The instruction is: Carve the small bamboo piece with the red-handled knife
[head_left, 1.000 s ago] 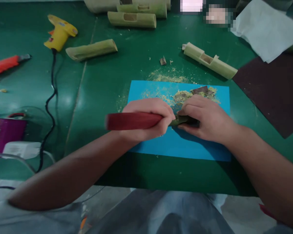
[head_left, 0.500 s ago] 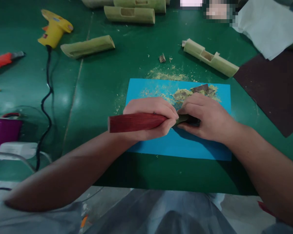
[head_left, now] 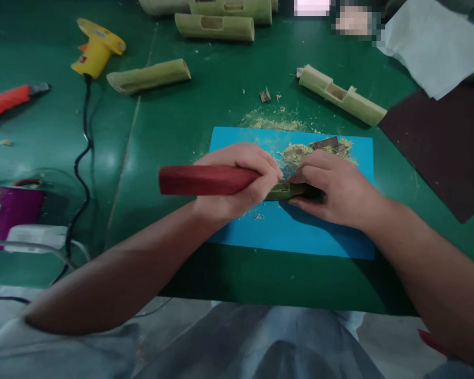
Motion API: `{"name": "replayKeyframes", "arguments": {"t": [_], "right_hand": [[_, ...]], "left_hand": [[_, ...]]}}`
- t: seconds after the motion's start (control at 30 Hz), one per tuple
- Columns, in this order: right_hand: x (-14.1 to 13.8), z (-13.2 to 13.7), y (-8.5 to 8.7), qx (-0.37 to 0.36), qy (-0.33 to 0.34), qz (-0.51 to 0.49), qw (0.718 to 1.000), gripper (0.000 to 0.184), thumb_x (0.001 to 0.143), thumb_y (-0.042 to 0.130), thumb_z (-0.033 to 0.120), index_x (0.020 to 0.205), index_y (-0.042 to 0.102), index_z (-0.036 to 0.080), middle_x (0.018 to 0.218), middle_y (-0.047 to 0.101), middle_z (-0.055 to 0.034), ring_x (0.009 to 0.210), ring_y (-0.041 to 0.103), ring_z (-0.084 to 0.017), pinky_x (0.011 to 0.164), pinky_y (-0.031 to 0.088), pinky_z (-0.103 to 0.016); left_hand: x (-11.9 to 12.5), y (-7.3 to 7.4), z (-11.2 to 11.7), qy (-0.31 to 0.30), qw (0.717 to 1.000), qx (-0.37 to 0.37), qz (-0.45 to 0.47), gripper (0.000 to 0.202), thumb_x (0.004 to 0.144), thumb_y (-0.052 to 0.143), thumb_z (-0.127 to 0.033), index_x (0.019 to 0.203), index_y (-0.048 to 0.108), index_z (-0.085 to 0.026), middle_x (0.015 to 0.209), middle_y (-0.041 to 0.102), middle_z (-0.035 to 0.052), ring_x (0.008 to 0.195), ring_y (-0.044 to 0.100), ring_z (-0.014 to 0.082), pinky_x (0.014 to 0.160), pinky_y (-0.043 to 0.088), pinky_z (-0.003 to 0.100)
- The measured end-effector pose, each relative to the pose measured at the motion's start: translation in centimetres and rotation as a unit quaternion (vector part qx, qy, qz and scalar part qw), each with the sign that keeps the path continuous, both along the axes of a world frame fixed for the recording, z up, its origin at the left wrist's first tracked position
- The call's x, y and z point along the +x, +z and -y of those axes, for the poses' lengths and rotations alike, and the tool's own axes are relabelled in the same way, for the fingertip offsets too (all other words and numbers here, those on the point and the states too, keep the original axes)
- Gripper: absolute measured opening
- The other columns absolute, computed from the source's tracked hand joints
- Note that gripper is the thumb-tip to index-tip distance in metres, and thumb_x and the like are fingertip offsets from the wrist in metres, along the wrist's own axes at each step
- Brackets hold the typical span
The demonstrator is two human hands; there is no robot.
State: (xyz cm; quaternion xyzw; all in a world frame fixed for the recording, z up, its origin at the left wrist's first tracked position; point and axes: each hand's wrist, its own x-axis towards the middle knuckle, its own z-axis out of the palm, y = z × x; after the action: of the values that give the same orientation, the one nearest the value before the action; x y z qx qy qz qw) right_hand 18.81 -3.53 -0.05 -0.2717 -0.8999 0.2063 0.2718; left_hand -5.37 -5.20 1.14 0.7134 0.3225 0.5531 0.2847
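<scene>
We see dim, cool light, probably from overhead, with soft glare on the green tabletop and shadow below the right hand on the blue sheet, the red handle slightly blurred and patches up top pixelated.

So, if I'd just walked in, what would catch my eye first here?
Probably the red handle jutting from the left hand near the middle, beside the right hand, which grips a bamboo piece over a bright blue sheet. Next, perhaps, the yellow glue gun at the table's upper left, its black cord trailing down.
</scene>
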Motion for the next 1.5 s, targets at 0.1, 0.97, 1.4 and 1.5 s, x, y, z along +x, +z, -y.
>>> {"name": "replayKeyframes", "arguments": {"t": [0.1,0.97,1.4,1.5], "right_hand": [[0.0,0.1,0.1,-0.003,0.003,0.009,1.000,0.008,0.100,0.071,0.029,0.096,0.067,0.022,0.092,0.068,-0.0060,0.089,0.059,-0.025,0.077,0.041,-0.039],[-0.2,0.1,0.1,-0.016,0.009,-0.002,1.000,0.006,0.099,0.070,0.027,0.096,0.065,0.024,0.092,0.068,-0.0055,0.090,0.059,-0.024,0.079,0.042,-0.039],[-0.2,0.1,-0.1,-0.013,0.003,0.000,1.000,0.007,0.098,0.071,0.028,0.095,0.066,0.024,0.091,0.066,-0.0051,0.089,0.058,-0.025,0.077,0.040,-0.040],[-0.2,0.1,0.2,-0.015,0.003,0.013,1.000,0.009,0.098,0.071,0.029,0.094,0.066,0.023,0.090,0.067,-0.0054,0.090,0.058,-0.025,0.078,0.041,-0.040]], "left_hand": [[-0.4,0.1,-0.5,-0.088,0.995,0.033,-0.042,0.022,0.103,0.076,-0.042,0.091,0.080,-0.024,0.092,0.086,0.0037,0.082,0.083,0.0195,0.080,0.070,0.033],[0.0,1.3,-0.2,-0.083,0.991,0.053,-0.089,0.014,0.093,0.076,-0.018,0.082,0.072,-0.024,0.083,0.083,0.0000,0.073,0.079,0.0149,0.067,0.063,0.027],[0.0,0.5,-0.5,-0.082,0.993,0.070,-0.054,0.016,0.094,0.074,-0.019,0.079,0.071,-0.024,0.074,0.081,-0.0010,0.065,0.078,0.0152,0.062,0.064,0.027],[-0.2,0.4,-0.2,-0.077,0.994,0.050,-0.054,0.020,0.097,0.072,-0.023,0.078,0.073,-0.025,0.077,0.082,0.0011,0.065,0.079,0.0163,0.062,0.065,0.030]]}}
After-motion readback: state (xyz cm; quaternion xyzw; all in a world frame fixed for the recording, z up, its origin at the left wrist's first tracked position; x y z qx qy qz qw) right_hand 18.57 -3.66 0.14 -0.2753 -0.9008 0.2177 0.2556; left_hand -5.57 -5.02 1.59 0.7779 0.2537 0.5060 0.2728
